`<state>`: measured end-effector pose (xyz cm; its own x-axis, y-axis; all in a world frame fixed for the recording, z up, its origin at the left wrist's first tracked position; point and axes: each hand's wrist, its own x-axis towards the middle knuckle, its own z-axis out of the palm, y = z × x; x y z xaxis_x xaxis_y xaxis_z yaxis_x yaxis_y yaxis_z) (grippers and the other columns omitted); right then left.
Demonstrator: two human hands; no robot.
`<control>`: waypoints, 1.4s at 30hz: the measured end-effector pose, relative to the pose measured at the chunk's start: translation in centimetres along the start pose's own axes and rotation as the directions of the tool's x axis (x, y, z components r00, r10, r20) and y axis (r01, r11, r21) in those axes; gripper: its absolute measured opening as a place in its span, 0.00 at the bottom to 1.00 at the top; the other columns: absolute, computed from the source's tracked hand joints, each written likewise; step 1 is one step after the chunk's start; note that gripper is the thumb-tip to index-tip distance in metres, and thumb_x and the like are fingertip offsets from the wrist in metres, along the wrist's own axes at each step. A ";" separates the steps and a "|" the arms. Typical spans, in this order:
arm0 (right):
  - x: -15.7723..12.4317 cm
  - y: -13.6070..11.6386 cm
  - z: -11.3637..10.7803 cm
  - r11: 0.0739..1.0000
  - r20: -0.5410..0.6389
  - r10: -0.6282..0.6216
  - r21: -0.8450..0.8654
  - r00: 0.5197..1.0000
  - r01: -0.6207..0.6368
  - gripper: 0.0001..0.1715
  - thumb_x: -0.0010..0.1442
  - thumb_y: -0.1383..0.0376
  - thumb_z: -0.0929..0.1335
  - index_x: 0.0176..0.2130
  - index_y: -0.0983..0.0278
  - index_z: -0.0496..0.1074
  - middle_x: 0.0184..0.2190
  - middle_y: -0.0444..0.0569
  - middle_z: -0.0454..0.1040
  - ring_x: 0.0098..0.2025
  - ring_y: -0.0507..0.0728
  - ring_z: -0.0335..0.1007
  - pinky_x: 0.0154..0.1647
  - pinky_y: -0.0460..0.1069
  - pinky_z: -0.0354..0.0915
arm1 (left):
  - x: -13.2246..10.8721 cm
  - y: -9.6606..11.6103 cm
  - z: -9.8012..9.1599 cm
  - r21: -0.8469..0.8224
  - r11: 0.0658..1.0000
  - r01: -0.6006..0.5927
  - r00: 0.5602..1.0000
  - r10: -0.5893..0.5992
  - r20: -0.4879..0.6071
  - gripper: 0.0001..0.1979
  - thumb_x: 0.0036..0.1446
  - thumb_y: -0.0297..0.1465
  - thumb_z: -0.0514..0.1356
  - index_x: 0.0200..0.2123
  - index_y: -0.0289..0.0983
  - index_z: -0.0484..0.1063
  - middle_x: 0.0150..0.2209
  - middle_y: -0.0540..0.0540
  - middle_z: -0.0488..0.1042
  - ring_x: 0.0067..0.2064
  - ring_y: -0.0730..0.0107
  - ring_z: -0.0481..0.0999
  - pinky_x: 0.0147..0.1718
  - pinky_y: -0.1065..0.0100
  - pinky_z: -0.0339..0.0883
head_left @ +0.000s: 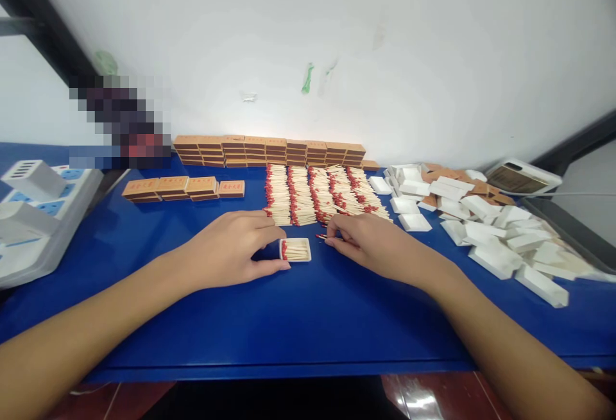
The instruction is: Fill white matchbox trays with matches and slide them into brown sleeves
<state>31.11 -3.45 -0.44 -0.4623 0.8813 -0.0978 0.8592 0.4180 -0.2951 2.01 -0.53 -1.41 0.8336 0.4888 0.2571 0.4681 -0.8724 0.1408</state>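
Observation:
A small white matchbox tray (296, 250) lies on the blue table, partly filled with matches whose red heads point left. My left hand (240, 247) is at the tray's left end, thumb and fingers curved around its corners. Just right of the tray, my right hand (360, 237) pinches a few red-headed matches (321, 236) between thumb and fingertips, close above the table. Behind both hands, loose matches (322, 195) lie in several bundled columns, heads to the left.
Orange matchboxes (269, 151) are stacked along the wall, with a shorter row (185, 188) at the left. White empty trays (500, 234) are heaped at the right, near a phone-like object (522, 176). A power strip (52, 215) sits far left.

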 end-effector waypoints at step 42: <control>0.1 -3.5 1.5 0.973 -0.238 -0.156 0.133 0.959 0.191 0.08 0.72 0.64 0.66 0.43 0.63 0.75 0.23 0.39 0.66 0.23 0.50 0.59 0.30 0.47 0.52 | 0.2 0.4 -0.1 -0.028 1.000 0.003 0.999 -0.004 -0.034 0.16 0.69 0.43 0.66 0.46 0.36 0.81 0.35 0.48 0.79 0.35 0.64 0.78 0.36 0.64 0.68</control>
<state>27.70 -5.17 -0.87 -0.5248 0.8322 0.1788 0.7182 0.5457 -0.4318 2.37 -0.80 -1.24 0.8212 0.4923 0.2886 0.4627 -0.8704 0.1682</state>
